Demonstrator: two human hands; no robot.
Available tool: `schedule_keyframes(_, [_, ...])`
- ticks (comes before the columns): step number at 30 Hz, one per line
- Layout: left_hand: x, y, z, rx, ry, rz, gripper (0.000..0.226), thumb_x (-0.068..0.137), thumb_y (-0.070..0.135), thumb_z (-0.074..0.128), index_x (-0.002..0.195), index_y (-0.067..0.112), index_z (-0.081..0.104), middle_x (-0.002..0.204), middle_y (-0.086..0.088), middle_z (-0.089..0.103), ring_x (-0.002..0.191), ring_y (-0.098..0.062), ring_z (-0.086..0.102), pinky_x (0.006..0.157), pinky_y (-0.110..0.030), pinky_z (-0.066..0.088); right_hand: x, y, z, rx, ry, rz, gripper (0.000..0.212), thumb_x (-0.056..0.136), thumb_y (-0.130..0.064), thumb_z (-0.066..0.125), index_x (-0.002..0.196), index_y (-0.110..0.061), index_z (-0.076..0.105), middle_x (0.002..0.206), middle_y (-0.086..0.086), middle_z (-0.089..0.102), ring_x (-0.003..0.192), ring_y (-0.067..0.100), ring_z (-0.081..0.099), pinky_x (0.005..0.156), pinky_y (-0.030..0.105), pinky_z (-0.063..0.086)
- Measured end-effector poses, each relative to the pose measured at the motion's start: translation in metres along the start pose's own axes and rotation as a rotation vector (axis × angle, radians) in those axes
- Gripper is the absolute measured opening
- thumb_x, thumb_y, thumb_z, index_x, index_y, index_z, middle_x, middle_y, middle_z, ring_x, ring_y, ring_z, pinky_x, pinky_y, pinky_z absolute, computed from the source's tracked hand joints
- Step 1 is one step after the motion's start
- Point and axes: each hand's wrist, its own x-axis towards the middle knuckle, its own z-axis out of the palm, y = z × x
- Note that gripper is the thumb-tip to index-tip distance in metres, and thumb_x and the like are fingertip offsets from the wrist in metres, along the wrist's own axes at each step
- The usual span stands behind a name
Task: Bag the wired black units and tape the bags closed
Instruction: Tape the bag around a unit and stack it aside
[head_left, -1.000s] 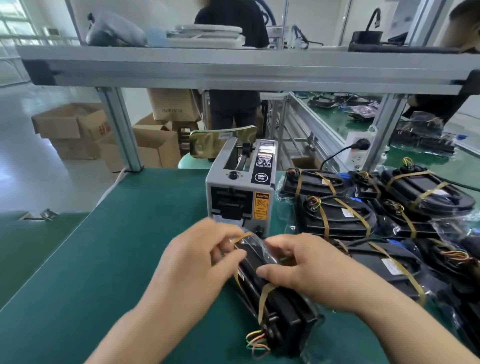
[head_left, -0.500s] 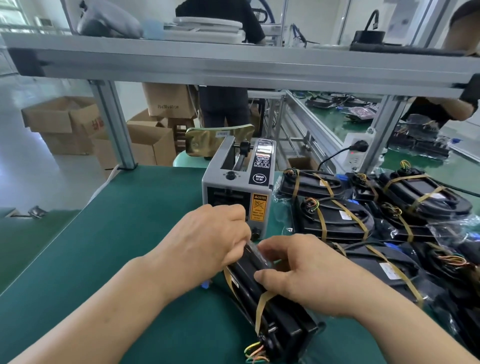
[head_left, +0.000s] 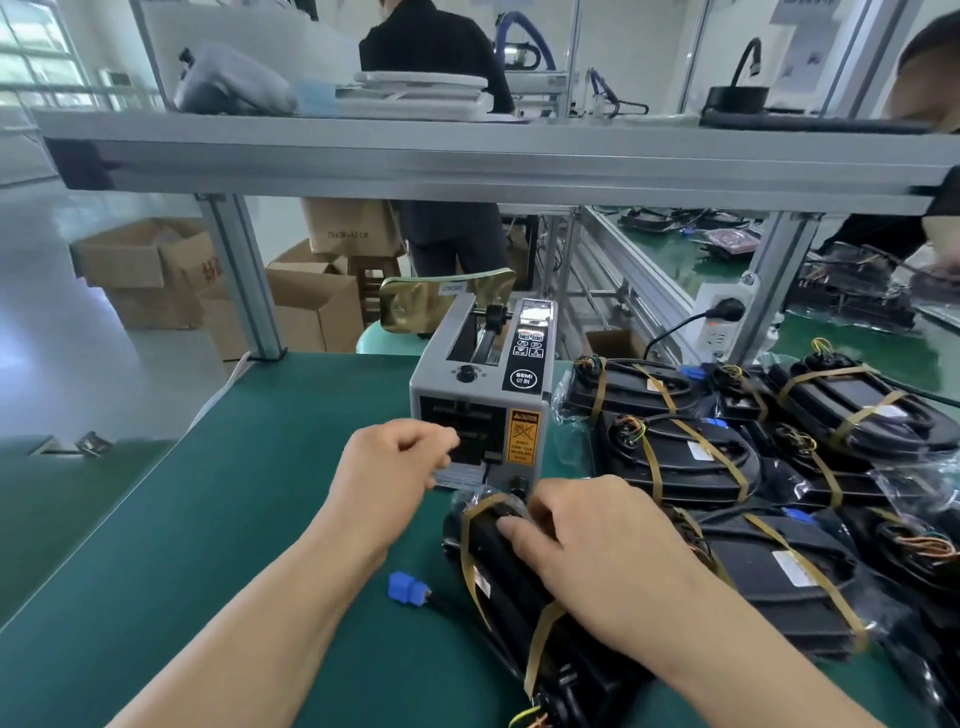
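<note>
Head view, taping stage. The bagged black plastic unit with coloured wires (head_left: 506, 577), wrapped in clear film and crossed by tan tape bands, lies on the green-matted counter (head_left: 208, 519); its long axis runs from a far end just in front of the grey box-shaped tape dispenser (head_left: 478, 405) back toward the viewer and slightly rightward, the wire tail at the near end. The right grip (head_left: 597, 551) is closed over the far half of this unit, thumb laid across its top face, and pins it to the counter. The left grip (head_left: 395, 467) sits at the dispenser's outlet, fingers curled beside the short pale tape strip (head_left: 462, 475) that protrudes there; whether the strip is already pinched cannot be told. Governing relation: the strip hangs just beyond and slightly left of the unit's far end, so the left grip is the nearer to the tape, and the bag end lies to its right and a little nearward; the transfer should therefore be short, probably crosswise to the long axis. A blue plastic connector (head_left: 408, 590) on a black lead rests on the counter left of the unit; finished bagged units (head_left: 675, 457) crowd the right.
</note>
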Motion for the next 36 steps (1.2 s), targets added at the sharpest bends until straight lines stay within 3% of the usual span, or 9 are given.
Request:
schedule_keyframes(2, [0.015, -0.005, 0.005, -0.272, -0.007, -0.329, 0.011, 0.090, 0.024, 0.068, 0.085, 0.015, 0.075, 0.066, 0.006, 0.067, 0.046, -0.003, 0.048, 0.043, -0.016, 0.036, -0.003, -0.001, 0.001, -0.010, 0.030, 0.002, 0.039, 0.098, -0.055, 0.037, 0.082, -0.023, 0.053, 0.084, -0.001, 0.066, 0.084, 0.025, 0.063, 0.073, 0.035, 0.050])
schedule_keyframes(4, [0.024, -0.008, 0.012, -0.430, -0.063, -0.502, 0.015, 0.093, 0.023, 0.065, 0.083, 0.014, 0.070, 0.057, 0.007, 0.065, 0.038, -0.001, 0.045, 0.036, -0.013, 0.031, -0.004, -0.002, 0.003, -0.017, 0.049, 0.009, 0.038, 0.101, -0.051, 0.033, 0.082, -0.024, 0.052, 0.086, -0.001, 0.067, 0.082, 0.024, 0.063, 0.073, 0.034, 0.049])
schedule_keyframes(10, [0.041, -0.003, 0.025, -0.549, -0.062, -0.616, 0.023, 0.097, 0.022, 0.060, 0.076, 0.012, 0.062, 0.051, 0.007, 0.059, 0.031, 0.001, 0.045, 0.031, -0.010, 0.026, -0.005, 0.000, 0.002, -0.032, 0.049, 0.009, 0.040, 0.103, -0.048, 0.029, 0.075, -0.025, 0.046, 0.082, -0.001, 0.065, 0.078, 0.022, 0.061, 0.071, 0.033, 0.048])
schedule_keyframes(16, [0.047, 0.001, 0.034, -0.596, 0.014, -0.671, 0.020, 0.092, 0.017, 0.065, 0.073, 0.012, 0.062, 0.048, 0.007, 0.057, 0.031, 0.000, 0.048, 0.031, -0.010, 0.027, 0.001, 0.004, 0.008, -0.014, 0.011, -0.043, 0.037, 0.104, -0.036, 0.029, 0.077, -0.019, 0.048, 0.064, -0.005, 0.042, 0.067, 0.018, 0.045, 0.061, 0.030, 0.034])
schedule_keyframes(21, [0.051, -0.003, 0.042, -0.599, 0.117, -0.636, 0.016, 0.086, 0.013, 0.064, 0.072, 0.016, 0.057, 0.048, 0.006, 0.051, 0.032, -0.002, 0.041, 0.031, -0.014, 0.026, -0.004, -0.001, 0.005, 0.041, 0.041, 0.016, 0.041, 0.103, -0.044, 0.031, 0.072, -0.023, 0.048, 0.075, -0.002, 0.061, 0.074, 0.022, 0.061, 0.067, 0.033, 0.049])
schedule_keyframes(26, [0.029, 0.002, 0.026, -0.552, 0.157, -0.436, 0.019, 0.082, 0.010, 0.066, 0.067, 0.017, 0.057, 0.049, 0.006, 0.048, 0.038, -0.005, 0.038, 0.036, -0.016, 0.027, -0.003, 0.000, 0.002, 0.048, 0.001, 0.019, 0.040, 0.104, -0.041, 0.032, 0.074, -0.022, 0.050, 0.078, -0.001, 0.061, 0.083, 0.026, 0.062, 0.074, 0.035, 0.048])
schedule_keyframes(31, [-0.036, 0.013, 0.005, -0.297, -0.127, -0.145, 0.018, 0.067, 0.027, 0.074, 0.056, 0.017, 0.065, 0.057, 0.000, 0.051, 0.043, -0.008, 0.037, 0.041, -0.017, 0.031, 0.001, 0.009, 0.006, 0.112, -0.035, 0.033, 0.040, 0.104, -0.037, 0.035, 0.075, -0.017, 0.054, 0.073, 0.002, 0.057, 0.076, 0.027, 0.057, 0.073, 0.037, 0.047])
schedule_keyframes(34, [-0.058, 0.009, 0.007, -0.213, -0.176, -0.138, 0.030, 0.063, 0.036, 0.077, 0.063, 0.008, 0.066, 0.059, -0.003, 0.045, 0.046, -0.011, 0.030, 0.044, -0.021, 0.026, 0.002, 0.012, 0.010, 0.120, -0.046, 0.031, 0.038, 0.103, -0.037, 0.035, 0.074, -0.018, 0.051, 0.070, -0.001, 0.050, 0.069, 0.020, 0.048, 0.069, 0.035, 0.044])
schedule_keyframes(36, [-0.062, 0.007, 0.010, -0.207, -0.158, -0.148, 0.024, 0.073, 0.026, 0.080, 0.061, 0.012, 0.066, 0.052, 0.002, 0.044, 0.041, -0.008, 0.031, 0.044, -0.019, 0.027, 0.003, 0.012, 0.013, 0.130, -0.043, 0.046, 0.039, 0.102, -0.038, 0.035, 0.071, -0.019, 0.050, 0.066, -0.004, 0.048, 0.068, 0.019, 0.047, 0.066, 0.033, 0.041])
